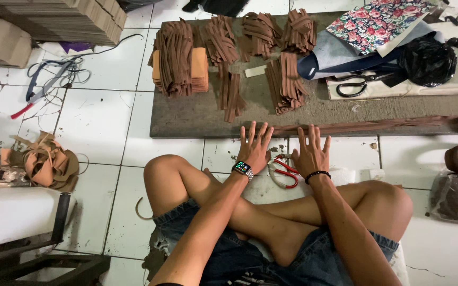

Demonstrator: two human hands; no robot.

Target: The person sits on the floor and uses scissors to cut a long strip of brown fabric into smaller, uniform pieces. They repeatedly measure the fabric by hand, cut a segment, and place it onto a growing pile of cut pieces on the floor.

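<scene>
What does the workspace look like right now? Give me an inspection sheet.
Surface: grey work board lying on a white tiled floor.
Job's things: bundles of brown strips on the board; one long brown strip along its front edge.
Clutter: black scissors, floral fabric, black bag, red-handled snips, leather scraps.
Grips: left hand and right hand flat, fingers spread, at the board's front edge, holding nothing.
Cables: loose cords on the floor, far left.
Surroundings: cardboard stack, top left.
</scene>
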